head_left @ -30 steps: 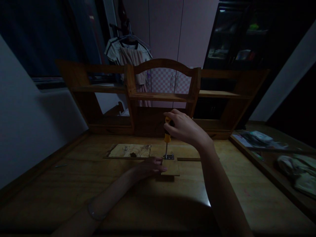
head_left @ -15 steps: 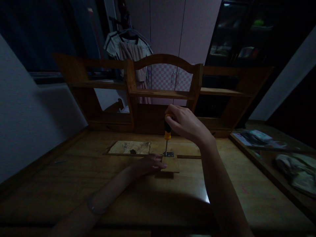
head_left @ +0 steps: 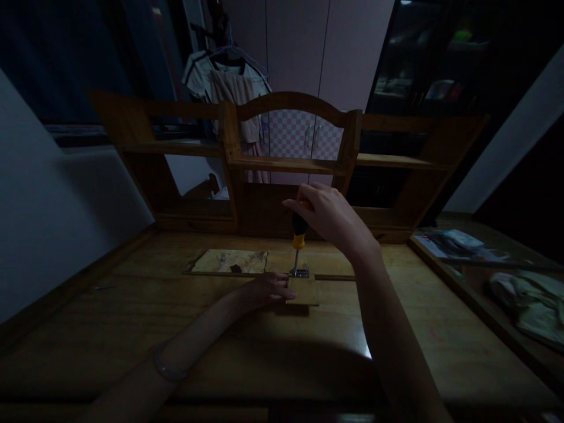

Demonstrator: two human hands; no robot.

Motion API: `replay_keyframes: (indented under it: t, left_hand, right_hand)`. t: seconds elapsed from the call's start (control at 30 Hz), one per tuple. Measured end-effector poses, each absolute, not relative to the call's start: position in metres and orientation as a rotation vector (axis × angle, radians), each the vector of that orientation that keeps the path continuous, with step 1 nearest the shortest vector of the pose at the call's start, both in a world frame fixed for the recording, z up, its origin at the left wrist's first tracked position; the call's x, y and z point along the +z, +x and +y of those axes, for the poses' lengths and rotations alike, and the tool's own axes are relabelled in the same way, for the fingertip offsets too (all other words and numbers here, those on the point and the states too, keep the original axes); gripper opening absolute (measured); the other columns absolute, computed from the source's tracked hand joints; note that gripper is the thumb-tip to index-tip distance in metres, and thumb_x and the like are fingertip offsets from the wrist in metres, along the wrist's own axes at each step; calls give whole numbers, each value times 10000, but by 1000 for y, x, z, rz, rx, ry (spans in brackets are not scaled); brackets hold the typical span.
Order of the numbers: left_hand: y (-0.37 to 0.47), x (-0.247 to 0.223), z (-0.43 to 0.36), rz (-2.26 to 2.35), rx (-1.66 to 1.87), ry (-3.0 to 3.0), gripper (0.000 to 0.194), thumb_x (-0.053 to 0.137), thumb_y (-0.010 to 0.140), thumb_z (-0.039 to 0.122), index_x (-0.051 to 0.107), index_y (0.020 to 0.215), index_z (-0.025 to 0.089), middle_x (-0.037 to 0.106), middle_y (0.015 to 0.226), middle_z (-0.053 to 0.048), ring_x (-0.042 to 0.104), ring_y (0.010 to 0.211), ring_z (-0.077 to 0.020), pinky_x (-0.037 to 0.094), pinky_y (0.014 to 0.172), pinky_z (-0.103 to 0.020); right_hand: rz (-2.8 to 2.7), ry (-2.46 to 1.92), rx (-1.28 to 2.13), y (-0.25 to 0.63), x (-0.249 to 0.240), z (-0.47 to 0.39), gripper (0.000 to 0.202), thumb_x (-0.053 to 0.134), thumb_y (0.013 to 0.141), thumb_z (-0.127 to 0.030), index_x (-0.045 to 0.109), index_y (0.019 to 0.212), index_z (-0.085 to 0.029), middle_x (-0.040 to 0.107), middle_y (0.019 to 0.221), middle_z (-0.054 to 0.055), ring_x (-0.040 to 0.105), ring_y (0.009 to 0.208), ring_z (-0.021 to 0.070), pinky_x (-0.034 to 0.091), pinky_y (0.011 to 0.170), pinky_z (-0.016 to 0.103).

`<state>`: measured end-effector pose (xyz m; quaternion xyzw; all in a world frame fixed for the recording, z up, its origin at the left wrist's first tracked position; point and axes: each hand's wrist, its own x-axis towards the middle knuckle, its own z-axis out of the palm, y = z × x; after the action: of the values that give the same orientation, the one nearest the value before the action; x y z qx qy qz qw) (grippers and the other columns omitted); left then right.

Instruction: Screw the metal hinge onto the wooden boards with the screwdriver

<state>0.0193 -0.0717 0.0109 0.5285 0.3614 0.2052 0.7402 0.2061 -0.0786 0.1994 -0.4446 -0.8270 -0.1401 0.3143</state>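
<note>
My right hand (head_left: 324,214) is closed around the top of a screwdriver (head_left: 298,241) with a black and yellow handle. Its shaft points down, and the tip meets a small metal hinge (head_left: 301,273). The hinge sits at the far edge of a small square wooden board (head_left: 303,291). From the left, my left hand (head_left: 268,288) grips that board's edge, thumb on top and fingers partly hidden. Behind the hinge, a longer wooden strip (head_left: 326,264) lies across the desk. Any screw under the tip is too small to make out.
The wooden desk (head_left: 132,329) carries a torn, pale patch (head_left: 233,261) left of the hinge and a thin small item (head_left: 106,287) farther left. A wooden shelf unit (head_left: 286,164) stands along the back. Crumpled cloth (head_left: 533,305) lies at the right.
My right thumb and fingers have shifted on the screwdriver handle, the thumb now reaching out to the left. The left hand and board hold their place, while the camera view has moved slightly.
</note>
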Motion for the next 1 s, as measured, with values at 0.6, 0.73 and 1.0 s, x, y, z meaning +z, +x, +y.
replay_keyframes:
  t: [0.6, 0.73, 1.0]
  left_hand:
    - [20, 12, -72, 689, 436, 1175, 578, 790, 723, 274, 618, 1269, 194, 588, 1327, -113, 563, 1220, -261, 408, 1037, -342]
    - [20, 17, -76, 652, 443, 1179, 539, 770, 743, 274, 628, 1259, 207, 599, 1315, -101, 551, 1236, -265, 391, 1061, -351]
    - [19, 11, -72, 676, 443, 1161, 543, 774, 745, 249, 623, 1263, 188, 585, 1331, -115, 524, 1270, -270, 395, 1060, -351]
  right_hand:
    - [-2275, -1152, -286, 205, 193, -74, 239, 491, 1034, -302, 653, 1149, -170, 591, 1106, 80, 598, 956, 209, 399, 864, 282]
    - [-2297, -1149, -270, 206, 196, -76, 262, 454, 985, -195, 642, 1156, -133, 593, 1121, 91, 585, 994, 225, 395, 882, 285]
    - [-2250, -1107, -310, 209, 195, -80, 215, 507, 963, -158, 507, 1178, -148, 618, 958, 56, 573, 803, 182, 374, 715, 252]
